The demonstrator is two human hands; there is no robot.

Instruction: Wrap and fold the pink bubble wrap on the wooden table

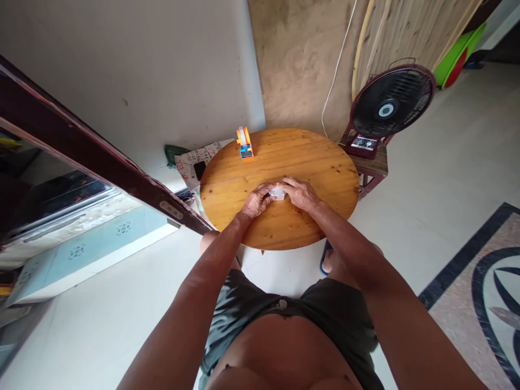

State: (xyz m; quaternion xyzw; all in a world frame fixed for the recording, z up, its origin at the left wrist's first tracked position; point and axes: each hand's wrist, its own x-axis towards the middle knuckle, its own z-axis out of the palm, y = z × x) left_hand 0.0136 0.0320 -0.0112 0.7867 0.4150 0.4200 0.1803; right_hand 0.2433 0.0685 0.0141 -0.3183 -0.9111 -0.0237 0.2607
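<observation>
A: How many of each thing can you count?

B: Two hands, one small white piece, one round wooden table, one orange and blue gadget, one fan.

A: Where are the hands?

B: Both at the middle of the frame, on the table (325, 162). The left hand (257, 200) and the right hand (301, 194) meet over the small white piece (278, 192), fingers curled and pinching it from either side.

A: What does that piece look like?

B: Pale, whitish, perhaps a little see-through, flat and low against the tabletop. Most of it is covered by the fingers, so its shape cannot be told.

A: And the gadget?

B: The orange and blue gadget (245, 143) stands upright near the far rim of the table, up and left of the hands, well apart from them.

A: The surface and the room?

B: Warm, varnished planks with visible grain. Pale floor tiles below, a patterned dark-bordered inlay at lower right. The fan (388, 108), dark red with a black grille, stands on a small stool at upper right. A white wall fills the upper left, with a dark wooden frame slanting across it.
</observation>
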